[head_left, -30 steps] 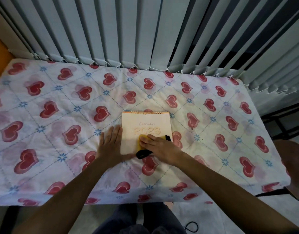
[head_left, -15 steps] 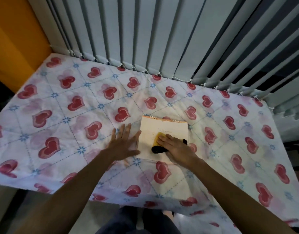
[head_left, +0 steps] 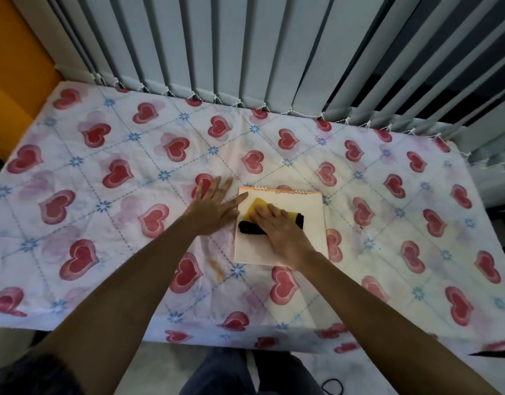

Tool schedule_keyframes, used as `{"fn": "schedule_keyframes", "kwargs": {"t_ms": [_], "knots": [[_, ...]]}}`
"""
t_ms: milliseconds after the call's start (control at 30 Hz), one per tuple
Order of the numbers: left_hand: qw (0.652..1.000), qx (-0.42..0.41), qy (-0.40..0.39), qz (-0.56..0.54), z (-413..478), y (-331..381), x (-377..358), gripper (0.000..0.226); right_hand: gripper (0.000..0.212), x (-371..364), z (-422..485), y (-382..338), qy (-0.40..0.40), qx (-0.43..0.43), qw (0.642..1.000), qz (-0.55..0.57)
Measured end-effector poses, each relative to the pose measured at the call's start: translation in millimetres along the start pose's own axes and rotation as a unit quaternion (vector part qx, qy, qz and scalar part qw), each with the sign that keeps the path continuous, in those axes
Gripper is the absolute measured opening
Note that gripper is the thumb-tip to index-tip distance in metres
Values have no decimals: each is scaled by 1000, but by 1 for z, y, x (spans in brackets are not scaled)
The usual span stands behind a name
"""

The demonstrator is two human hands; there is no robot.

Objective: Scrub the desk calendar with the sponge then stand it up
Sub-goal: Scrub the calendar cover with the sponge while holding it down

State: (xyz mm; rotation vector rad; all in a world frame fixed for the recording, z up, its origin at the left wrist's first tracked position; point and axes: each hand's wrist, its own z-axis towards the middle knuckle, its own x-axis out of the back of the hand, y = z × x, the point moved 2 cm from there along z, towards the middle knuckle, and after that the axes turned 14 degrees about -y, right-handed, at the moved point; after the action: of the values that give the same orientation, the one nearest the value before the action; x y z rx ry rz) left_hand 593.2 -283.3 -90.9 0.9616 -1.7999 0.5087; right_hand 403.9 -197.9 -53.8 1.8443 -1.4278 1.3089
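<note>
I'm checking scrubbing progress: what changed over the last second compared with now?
The right hand has pushed the yellow-and-black sponge up the cream spiral-bound desk calendar, from its lower-middle towards the spiral edge. The left hand stays flat on the heart-patterned cloth at the calendar's left edge. The calendar still lies flat.

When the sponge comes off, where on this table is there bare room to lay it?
Bare cloth lies right of the desk calendar up to the table edge, behind its spiral up to the blinds, and far left beyond the left hand. It is crowded at the calendar, where the right hand presses the sponge and the left hand lies flat alongside.
</note>
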Motion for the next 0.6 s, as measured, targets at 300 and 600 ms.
{"fn": "schedule_keyframes", "kwargs": {"t_ms": [300,600], "knots": [[997,13,68,-26,-1,3,-3,65,66,-8,-33,-1,39,-14,997,-67],[997,26,63,-26,2,3,-6,70,55,-17,-40,-19,41,123,986,-104]]}}
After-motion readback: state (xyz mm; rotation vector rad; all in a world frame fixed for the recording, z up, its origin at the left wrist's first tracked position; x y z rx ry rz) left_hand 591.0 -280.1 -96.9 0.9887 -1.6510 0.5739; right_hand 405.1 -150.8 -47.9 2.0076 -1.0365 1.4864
